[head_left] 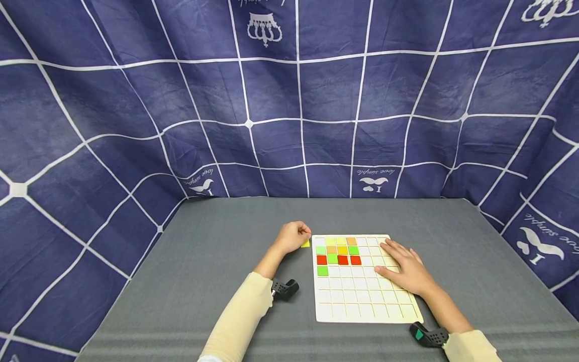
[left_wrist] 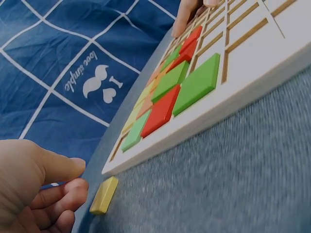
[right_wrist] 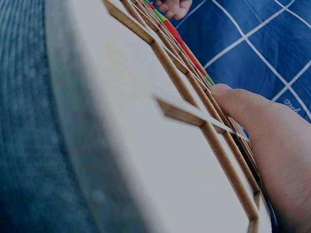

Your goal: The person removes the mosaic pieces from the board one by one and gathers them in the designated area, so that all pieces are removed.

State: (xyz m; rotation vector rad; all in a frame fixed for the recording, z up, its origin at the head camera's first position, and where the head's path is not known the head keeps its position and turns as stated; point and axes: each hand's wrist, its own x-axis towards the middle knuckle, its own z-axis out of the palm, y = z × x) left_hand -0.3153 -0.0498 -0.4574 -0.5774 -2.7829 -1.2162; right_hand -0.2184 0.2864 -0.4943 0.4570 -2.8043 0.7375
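A white board [head_left: 353, 296] with a raised grid lies on the table, its far-left cells filled with square tiles. Among them are red tiles [head_left: 321, 260], green tiles [left_wrist: 197, 85], pale yellow ones and orange ones. One yellow tile [left_wrist: 104, 195] lies off the board, beside its far-left corner. My left hand [head_left: 293, 236] is right at this tile, fingers curled and thumb tip close to the index finger. Nothing shows between them. My right hand [head_left: 404, 269] rests on the board's right side with fingers spread; its thumb [right_wrist: 243, 104] lies across the grid ridges.
The grey table [head_left: 217, 251] spreads around the board. A blue curtain [head_left: 330, 90] with white lines hangs along the back and sides. Black wrist straps [head_left: 285, 289] are on both arms.
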